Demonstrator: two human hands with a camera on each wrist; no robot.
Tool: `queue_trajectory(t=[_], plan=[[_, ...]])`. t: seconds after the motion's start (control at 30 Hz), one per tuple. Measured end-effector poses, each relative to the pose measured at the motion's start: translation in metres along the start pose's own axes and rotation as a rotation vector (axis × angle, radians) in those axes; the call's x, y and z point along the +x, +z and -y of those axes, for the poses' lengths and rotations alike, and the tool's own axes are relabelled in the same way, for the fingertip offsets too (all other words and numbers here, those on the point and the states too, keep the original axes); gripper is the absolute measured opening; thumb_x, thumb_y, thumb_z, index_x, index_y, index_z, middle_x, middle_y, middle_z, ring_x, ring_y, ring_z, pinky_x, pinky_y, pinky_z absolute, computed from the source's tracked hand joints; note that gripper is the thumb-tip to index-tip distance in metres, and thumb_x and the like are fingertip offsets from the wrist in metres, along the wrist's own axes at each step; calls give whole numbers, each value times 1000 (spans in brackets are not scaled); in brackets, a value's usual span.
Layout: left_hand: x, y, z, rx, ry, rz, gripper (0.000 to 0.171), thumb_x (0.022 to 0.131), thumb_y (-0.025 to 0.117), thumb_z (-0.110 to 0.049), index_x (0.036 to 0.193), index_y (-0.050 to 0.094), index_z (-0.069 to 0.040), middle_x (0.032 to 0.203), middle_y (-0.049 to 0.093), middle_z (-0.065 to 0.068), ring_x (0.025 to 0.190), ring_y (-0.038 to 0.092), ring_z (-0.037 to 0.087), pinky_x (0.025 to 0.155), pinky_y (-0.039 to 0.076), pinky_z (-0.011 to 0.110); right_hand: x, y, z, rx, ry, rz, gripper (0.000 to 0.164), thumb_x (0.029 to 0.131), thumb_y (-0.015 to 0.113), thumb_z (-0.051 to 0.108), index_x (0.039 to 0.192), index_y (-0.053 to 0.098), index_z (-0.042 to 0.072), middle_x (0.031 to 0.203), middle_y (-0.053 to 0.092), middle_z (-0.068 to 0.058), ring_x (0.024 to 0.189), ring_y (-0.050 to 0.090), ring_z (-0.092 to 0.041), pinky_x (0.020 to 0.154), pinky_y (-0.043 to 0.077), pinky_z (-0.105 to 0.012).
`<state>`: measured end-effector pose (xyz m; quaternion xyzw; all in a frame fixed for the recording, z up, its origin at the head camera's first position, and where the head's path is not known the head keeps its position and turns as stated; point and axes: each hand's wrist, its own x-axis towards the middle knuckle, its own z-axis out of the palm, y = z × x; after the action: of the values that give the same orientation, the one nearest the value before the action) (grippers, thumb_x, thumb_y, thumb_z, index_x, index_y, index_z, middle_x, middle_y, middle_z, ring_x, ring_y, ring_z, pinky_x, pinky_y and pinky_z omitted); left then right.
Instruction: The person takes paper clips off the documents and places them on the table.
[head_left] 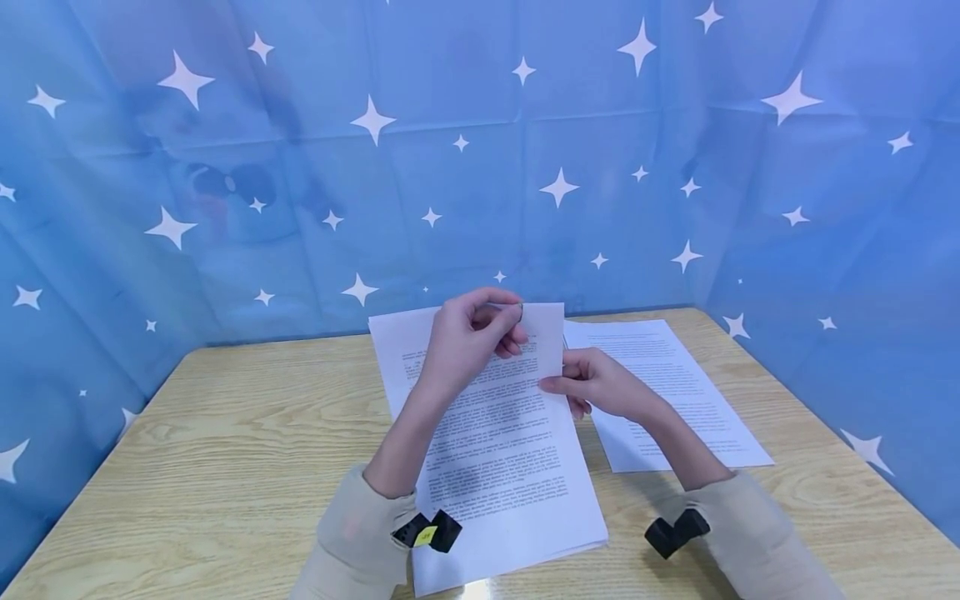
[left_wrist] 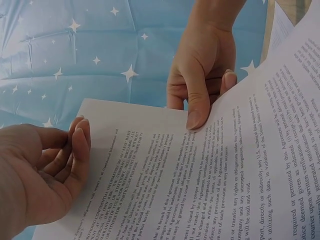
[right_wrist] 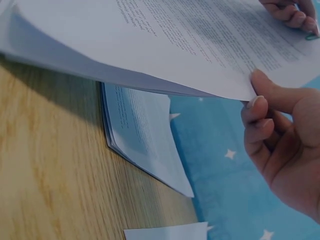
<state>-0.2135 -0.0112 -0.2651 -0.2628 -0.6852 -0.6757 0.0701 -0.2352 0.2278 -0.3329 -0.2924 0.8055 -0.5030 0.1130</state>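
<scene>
A thin stack of printed sheets [head_left: 487, 467] is tilted up, its top edge raised off the table. My right hand [head_left: 603, 383] pinches the stack's right edge, thumb [right_wrist: 272, 92] on the printed face and fingers behind. Near the top edge, my left hand [head_left: 472, 333] holds a small green paper clip [right_wrist: 312, 37] between thumb and fingertips. Only a bit of the clip shows past the fingers in the head view. In the left wrist view the left hand [left_wrist: 45, 172] is beside the top corner of the sheets, and the clip is hidden.
More printed paper [head_left: 667, 392] lies on the wooden table [head_left: 247, 450] at the right. In the right wrist view another stack [right_wrist: 142, 135] shows beneath the held sheets, with a white paper [right_wrist: 167, 233] at the bottom. A blue star-patterned cloth [head_left: 450, 167] hangs behind the table.
</scene>
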Motion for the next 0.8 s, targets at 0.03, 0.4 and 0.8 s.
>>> queue_trajectory(t=[0.03, 0.4, 0.8], plan=[[0, 0, 0, -1, 6, -3, 12, 100, 64, -7, 108, 70, 0, 76, 71, 12, 62, 66, 18, 63, 60, 34, 0, 0, 0, 4, -1, 0, 24, 103, 60, 13, 122, 65, 1, 79, 70, -13, 46, 51, -19, 45, 47, -37], [0, -4, -8, -56, 93, -53, 17, 100, 65, -9, 109, 70, 4, 75, 70, 13, 62, 67, 22, 62, 58, 30, 2, 0, -2, -32, -9, 24, 25, 103, 60, 15, 125, 64, 3, 78, 70, -12, 49, 49, -42, 43, 46, -36], [-5, -6, -9, -10, 44, -48, 16, 98, 68, -12, 107, 72, 0, 95, 68, 26, 72, 68, 38, 68, 60, 34, 0, -2, -4, -8, -5, 21, 28, 103, 60, 14, 128, 62, 2, 88, 73, -13, 49, 48, -43, 43, 46, -35]])
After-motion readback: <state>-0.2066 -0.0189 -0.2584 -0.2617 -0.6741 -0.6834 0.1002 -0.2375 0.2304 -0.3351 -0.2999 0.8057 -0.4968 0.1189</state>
